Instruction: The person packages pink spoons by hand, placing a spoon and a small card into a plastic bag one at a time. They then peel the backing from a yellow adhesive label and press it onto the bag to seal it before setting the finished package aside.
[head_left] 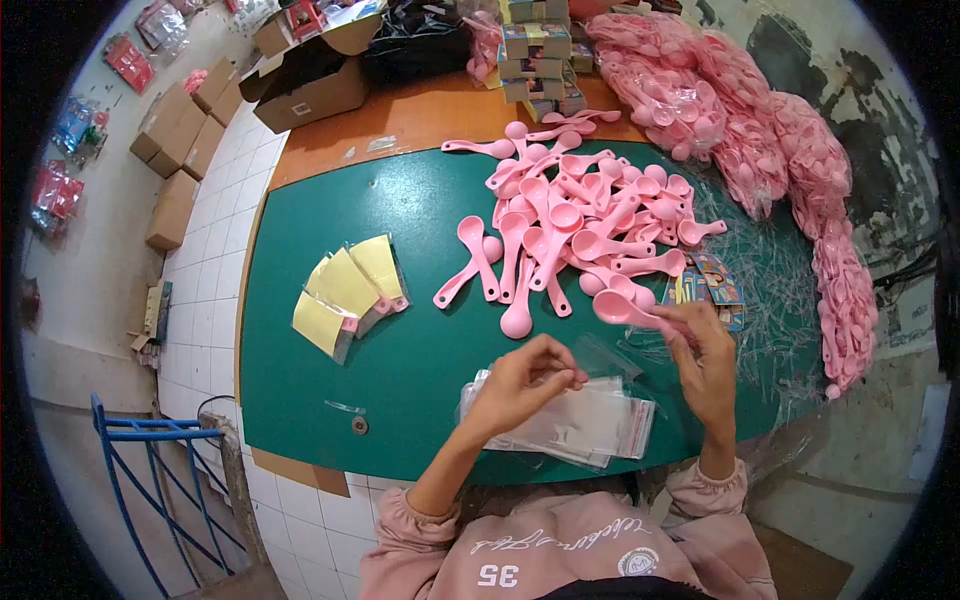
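Note:
My right hand point(703, 355) grips a pink measuring spoon point(620, 308) by its handle, with the bowl pointing left. Fingers curled into a pinch, my left hand point(528, 385) hovers over a stack of clear plastic bags point(585, 425); whether something thin sits in the pinch cannot be made out. Beyond both hands spreads a loose heap of pink spoons point(590, 215). Beside my right hand lie several printed cards point(715, 280), partly covered by the hand and spoon. To the left are several bagged yellow cards point(345, 285), each with some pink showing at one end.
The table has a green top point(400, 400). Clear plastic strips point(770, 300) are scattered at right, beside large bags of pink spoons point(740, 130). Stacked card bundles point(538, 60) and an open cardboard box point(310, 85) stand at the back. A blue metal frame point(155, 430) is at left.

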